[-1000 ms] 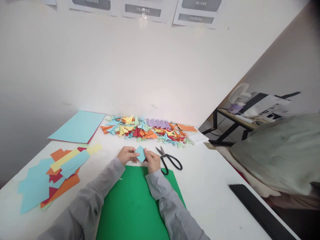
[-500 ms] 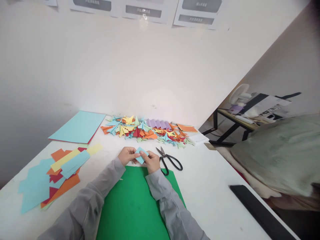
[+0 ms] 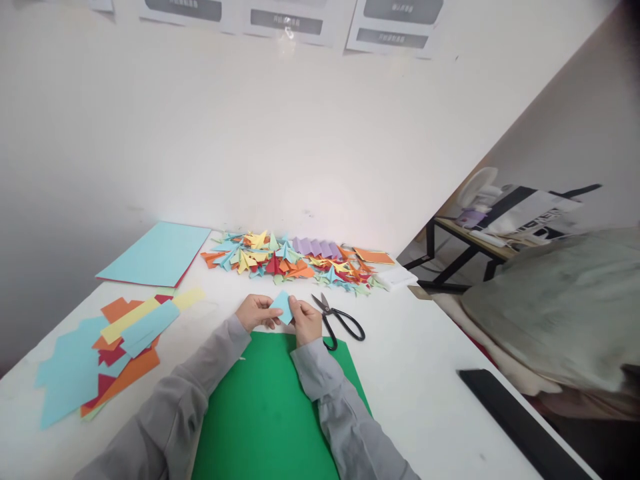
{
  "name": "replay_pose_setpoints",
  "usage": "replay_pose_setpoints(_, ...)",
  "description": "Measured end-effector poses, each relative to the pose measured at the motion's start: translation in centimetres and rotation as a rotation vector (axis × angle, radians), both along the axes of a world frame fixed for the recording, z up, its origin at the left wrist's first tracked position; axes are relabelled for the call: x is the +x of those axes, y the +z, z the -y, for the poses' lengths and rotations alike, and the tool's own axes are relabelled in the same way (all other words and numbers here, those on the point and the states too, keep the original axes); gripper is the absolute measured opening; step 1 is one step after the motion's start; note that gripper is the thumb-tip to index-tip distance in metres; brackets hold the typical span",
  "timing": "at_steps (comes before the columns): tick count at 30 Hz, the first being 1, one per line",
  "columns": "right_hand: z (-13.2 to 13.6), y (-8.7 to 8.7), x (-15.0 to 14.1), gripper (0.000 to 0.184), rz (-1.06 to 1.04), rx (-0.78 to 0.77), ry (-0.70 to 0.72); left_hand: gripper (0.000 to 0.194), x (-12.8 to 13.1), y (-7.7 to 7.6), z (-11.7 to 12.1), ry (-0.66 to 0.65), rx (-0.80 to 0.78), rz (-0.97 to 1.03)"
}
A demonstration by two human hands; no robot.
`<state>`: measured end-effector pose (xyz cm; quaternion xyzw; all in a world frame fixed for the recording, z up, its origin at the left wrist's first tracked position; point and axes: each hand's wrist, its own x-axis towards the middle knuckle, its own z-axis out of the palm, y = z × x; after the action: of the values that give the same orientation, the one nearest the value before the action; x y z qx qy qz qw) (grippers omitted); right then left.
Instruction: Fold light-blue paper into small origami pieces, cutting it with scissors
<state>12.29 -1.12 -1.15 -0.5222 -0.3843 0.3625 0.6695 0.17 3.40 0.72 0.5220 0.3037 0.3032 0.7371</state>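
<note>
A small light-blue piece of paper (image 3: 283, 307) is held up between my two hands, just above the far edge of a green sheet (image 3: 270, 400). My left hand (image 3: 256, 312) pinches its left side with thumb and fingers. On the other side, my right hand (image 3: 306, 320) grips the paper's right edge, with the thumb near the top. Whether the paper has folds, I cannot make out. Close to my right hand lie black-handled scissors (image 3: 334, 317), blades slightly apart, one handle loop partly over the green sheet.
Folded paper shapes (image 3: 280, 260) in several colours lie along the wall, with a purple pleated paper (image 3: 316, 248) among them. Paper scraps (image 3: 75, 367) are heaped at the left, below large blue sheets (image 3: 157, 253). A white box (image 3: 397, 278) and a black strip (image 3: 515, 420) are at the right.
My right hand has shifted slightly right, its thumb moving from the paper's middle to its right edge. The blue paper has turned and tilted a little. My left hand stays nearly still.
</note>
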Motion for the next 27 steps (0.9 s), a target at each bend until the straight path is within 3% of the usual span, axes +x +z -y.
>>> replay_pose_setpoints(9, -0.16, -0.2, -0.18, 0.034, 0.028, -0.045, -0.009, 0.025, 0.02, -0.49, 0.0, -0.006, 0.209, -0.114)
replay_pose_setpoints(14, -0.41, -0.59, -0.08, 0.034, -0.05, -0.067, 0.006, 0.026, 0.18, -0.35, 0.11, 0.015, 0.195, -0.107)
replay_pose_setpoints(20, -0.13, -0.02, -0.08, 0.024, -0.006, -0.08, 0.106, 0.025, 0.05, -0.34, 0.14, -0.098, 0.18, -0.119)
replay_pose_setpoints(27, -0.37, -0.41, 0.14, 0.032, -0.043, -0.054, 0.066, 0.029, 0.03, -0.36, 0.16, -0.158, 0.168, -0.085)
